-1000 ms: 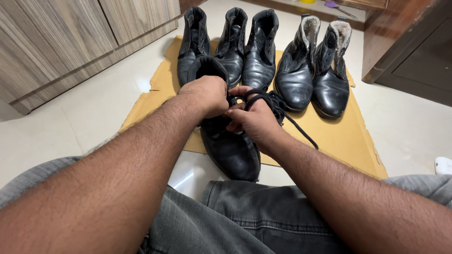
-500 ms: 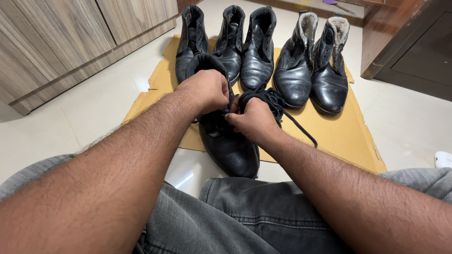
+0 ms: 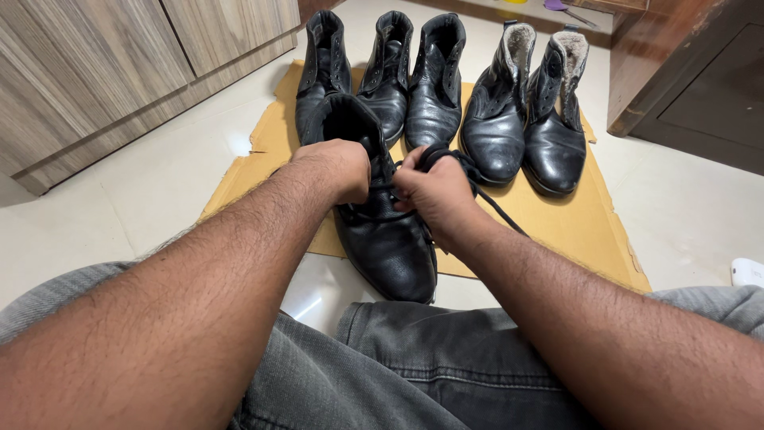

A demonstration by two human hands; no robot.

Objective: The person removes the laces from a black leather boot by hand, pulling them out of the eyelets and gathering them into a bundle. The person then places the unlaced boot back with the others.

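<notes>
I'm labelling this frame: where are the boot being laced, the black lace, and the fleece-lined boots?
black boot [image 3: 390,251], head view, on its toe.
black lace [image 3: 497,211], head view, on its trailing end.
fleece-lined boots [image 3: 497,135], head view, on the left one's upper.

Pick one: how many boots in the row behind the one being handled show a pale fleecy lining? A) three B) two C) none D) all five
B: only the two fleece-lined boots at the right end of the row show pale fuzzy collars; the three plain black boots beside them have dark openings. Both hands, left hand and right hand, are at the front boot.
</notes>
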